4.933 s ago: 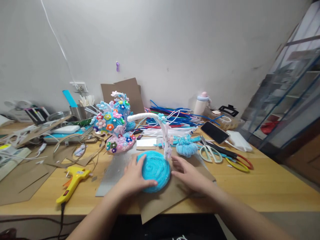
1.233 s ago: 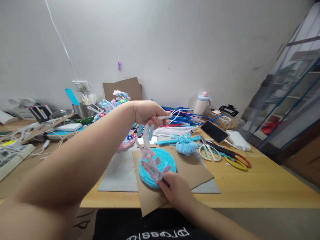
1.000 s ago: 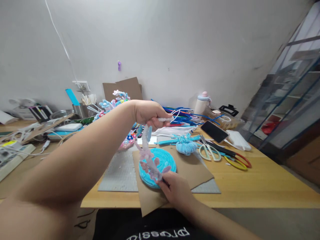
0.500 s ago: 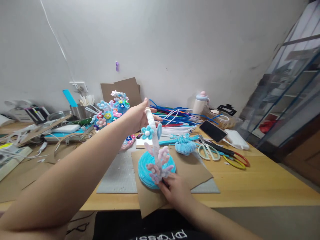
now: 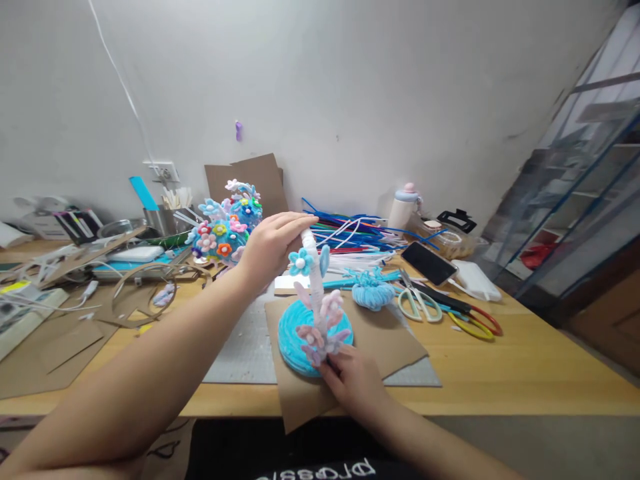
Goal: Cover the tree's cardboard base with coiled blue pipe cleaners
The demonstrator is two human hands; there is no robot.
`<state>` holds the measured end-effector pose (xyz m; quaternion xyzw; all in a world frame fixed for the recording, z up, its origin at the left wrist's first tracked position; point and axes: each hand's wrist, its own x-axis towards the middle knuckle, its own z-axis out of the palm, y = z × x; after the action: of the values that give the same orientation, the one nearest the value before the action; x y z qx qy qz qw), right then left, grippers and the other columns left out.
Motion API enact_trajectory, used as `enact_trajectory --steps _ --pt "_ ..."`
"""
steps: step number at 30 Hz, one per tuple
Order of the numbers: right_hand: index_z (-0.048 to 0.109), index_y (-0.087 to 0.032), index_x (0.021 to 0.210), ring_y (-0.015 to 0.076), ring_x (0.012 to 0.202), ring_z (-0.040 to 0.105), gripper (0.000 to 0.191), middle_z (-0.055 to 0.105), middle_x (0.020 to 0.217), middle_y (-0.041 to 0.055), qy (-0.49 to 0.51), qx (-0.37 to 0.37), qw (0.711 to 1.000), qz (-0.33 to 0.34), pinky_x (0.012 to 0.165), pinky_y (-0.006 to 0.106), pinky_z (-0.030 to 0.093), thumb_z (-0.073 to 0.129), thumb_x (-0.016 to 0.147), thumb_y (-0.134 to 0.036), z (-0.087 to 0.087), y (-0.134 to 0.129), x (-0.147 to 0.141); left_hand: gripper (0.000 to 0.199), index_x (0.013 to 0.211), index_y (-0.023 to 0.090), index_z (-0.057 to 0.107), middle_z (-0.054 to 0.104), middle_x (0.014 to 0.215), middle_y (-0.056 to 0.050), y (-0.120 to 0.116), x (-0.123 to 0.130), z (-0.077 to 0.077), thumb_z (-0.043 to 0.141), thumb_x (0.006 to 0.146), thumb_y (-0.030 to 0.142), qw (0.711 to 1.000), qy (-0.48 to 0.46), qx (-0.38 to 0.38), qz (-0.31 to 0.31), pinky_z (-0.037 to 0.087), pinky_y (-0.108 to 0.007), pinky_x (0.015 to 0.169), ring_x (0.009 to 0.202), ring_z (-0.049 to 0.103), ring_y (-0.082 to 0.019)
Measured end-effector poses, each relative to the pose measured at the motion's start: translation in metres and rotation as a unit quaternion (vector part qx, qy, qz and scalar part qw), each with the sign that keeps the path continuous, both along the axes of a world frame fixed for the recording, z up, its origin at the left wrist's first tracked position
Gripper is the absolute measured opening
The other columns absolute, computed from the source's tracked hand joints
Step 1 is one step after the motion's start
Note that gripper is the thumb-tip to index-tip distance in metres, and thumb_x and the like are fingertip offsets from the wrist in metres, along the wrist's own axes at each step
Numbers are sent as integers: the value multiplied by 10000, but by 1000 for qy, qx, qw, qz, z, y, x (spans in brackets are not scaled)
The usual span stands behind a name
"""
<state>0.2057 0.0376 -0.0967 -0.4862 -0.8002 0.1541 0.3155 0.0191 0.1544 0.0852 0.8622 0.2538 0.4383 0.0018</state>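
A craft piece stands on brown cardboard: a round blue fuzzy base point(image 5: 291, 341) with an upright white wrapped stem point(image 5: 317, 293). A blue pipe-cleaner flower point(image 5: 301, 262) sits high on the stem, and pink and lilac flowers point(image 5: 314, 337) cluster low down. My left hand point(image 5: 273, 243) is closed over the stem's top, palm down with the fingers reaching across; its thumb is hidden. At the near right edge of the base, my right hand point(image 5: 356, 380) grips beside the lowest petals. Some of its fingertips are hidden behind them.
Right of the piece lie a light-blue yarn-like bundle point(image 5: 373, 293), scissors point(image 5: 419, 303), red-and-yellow-handled pliers point(image 5: 473, 320) and a phone point(image 5: 429, 263). Pipe cleaners point(image 5: 350, 230) are heaped behind. Finished flower pieces point(image 5: 223, 233) stand left, near cables and cardboard point(image 5: 65, 353).
My left hand has turned from spread fingers behind the stem to palm down over its top. My right hand stays at the base. The view has shifted slightly.
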Motion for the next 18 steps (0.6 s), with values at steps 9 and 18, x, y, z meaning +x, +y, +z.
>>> enact_trajectory --steps 9,18 --pt "762 -226 1026 258 862 726 215 796 965 81 -18 9 1000 0 719 304 497 582 935 -298 -5 2 1 284 1168 167 635 691 1178 -84 18 36 -13 650 890 222 995 54 -66 -44 542 -421 920 1061 665 -219" --pt "760 -231 1028 253 942 727 199 797 1007 72 -16 24 1000 3 820 306 513 589 942 -288 -2 0 1 312 1191 161 601 642 1193 -84 37 49 -41 601 945 354 987 49 -144 -52 561 -435 884 1024 652 -214"
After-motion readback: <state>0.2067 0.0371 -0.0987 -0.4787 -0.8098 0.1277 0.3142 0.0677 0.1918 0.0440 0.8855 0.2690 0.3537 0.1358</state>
